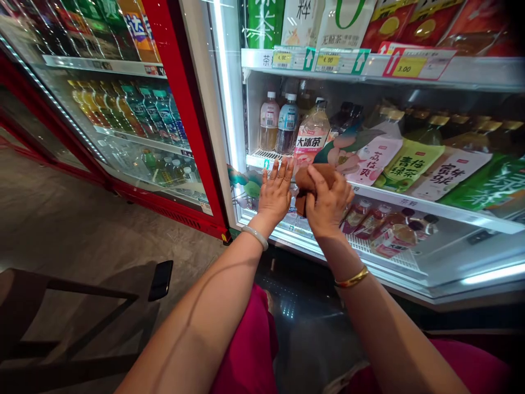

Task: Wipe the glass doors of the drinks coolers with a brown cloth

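My right hand (330, 200) is closed round a folded brown cloth (314, 178), which is at the glass door (283, 241) of a lit drinks fridge. Just left of the cloth, my left hand (276, 189) lies flat with its fingers stretched out, apparently on the same glass. A pale bangle circles the left wrist and a gold one the right. Behind the hands, bottled drinks stand on the shelves, among them a large pink-labelled bottle (311, 134). A printed fruit picture (344, 153) shows beside the cloth, partly covered by the right hand.
To the left stands another drinks fridge with a red frame (192, 109). A dark phone (161, 280) rests by a brown stool or chair (24, 301) at lower left. Price tags (328, 60) line the upper shelf edge. Grey floor (102, 230) runs along the fridges.
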Demonstrator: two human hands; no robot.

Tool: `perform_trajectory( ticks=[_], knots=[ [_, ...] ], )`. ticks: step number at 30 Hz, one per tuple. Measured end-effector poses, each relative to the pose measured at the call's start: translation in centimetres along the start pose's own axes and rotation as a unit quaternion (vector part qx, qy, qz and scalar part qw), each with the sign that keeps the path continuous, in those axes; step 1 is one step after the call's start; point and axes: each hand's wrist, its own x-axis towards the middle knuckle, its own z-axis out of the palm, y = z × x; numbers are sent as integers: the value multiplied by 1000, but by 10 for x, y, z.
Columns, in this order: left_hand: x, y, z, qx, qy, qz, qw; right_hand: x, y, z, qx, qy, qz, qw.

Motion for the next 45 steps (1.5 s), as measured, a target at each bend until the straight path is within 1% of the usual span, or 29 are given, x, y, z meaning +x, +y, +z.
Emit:
perform_trajectory(
  ticks=[2, 4, 7, 9, 12, 14, 16, 18, 20, 22, 23, 25, 26, 28, 30, 32, 34, 36, 37, 39, 40, 43, 45],
  knots=[
    [0, -4, 0, -5, 4, 1, 1000, -8, -7, 8, 1, -43, -24, 999],
    [0, -9, -2, -8, 7, -4, 1000, -6, -14, 14, 2, -63, -42, 997],
    [0, -13, -5, -4, 8, -8, 1000, 10, -17, 12, -5, -48, -51, 998],
    [0, -13, -6, 1, 8, -6, 1000, 14, -15, 9, -7, -27, -38, 999],
    [0, -14, -5, -6, 12, -1, 1000, 2, -12, 10, -5, -15, -14, 1000],
    [0, -16, -3, -16, 15, -1, 1000, -9, -15, 16, 0, -36, -27, 999],
    [0, -20, -2, -21, 18, -11, 1000, -10, -21, 21, 5, -55, -52, 997],
    [0, -24, -2, -22, 25, -29, 999, 1, -26, 21, 8, -50, -68, 996],
    [-1, -28, -4, -19, 33, -47, 998, 19, -29, 17, 6, -29, -73, 997],
    [-1, -31, -5, -12, 38, -56, 998, 29, -28, 12, 0, -11, -63, 998],
    [-1, -32, -6, -9, 39, -58, 998, 30, -27, 12, -3, -6, -54, 998],
    [-1, -35, -6, -7, 37, -58, 998, 19, -25, 15, -7, -11, -41, 999],
    [-1, -36, -6, -8, 35, -56, 998, 11, -25, 19, -6, -23, -46, 999],
    [-2, -40, -7, -12, 30, -54, 998, -4, -29, 30, -5, -57, -76, 995],
    [-3, -46, -8, -13, 30, -60, 998, -7, -36, 39, -5, -85, -111, 990],
    [-4, -53, -9, -12, 36, -76, 996, 5, -44, 41, -6, -93, -134, 987],
    [-6, -59, -10, -6, 47, -95, 994, 24, -48, 36, -6, -84, -139, 987],
    [-7, -63, -11, 1, 56, -111, 992, 37, -48, 28, -6, -56, -114, 992],
    [-7, -64, -11, 3, 59, -116, 992, 38, -46, 26, -7, -38, -91, 995],
    [-8, -66, -10, 0, 58, -116, 992, 30, -43, 26, -10, -18, -63, 998],
    [-8, -67, -10, -7, 56, -114, 992, 22, -43, 30, -9, -21, -66, 998],
    [-9, -70, -9, -29, 51, -107, 993, 4, -48, 47, 2, -62, -132, 989],
    [-10, -73, -7, -38, 55, -109, 992, 8, -56, 55, 14, -62, -159, 985]
  ],
)
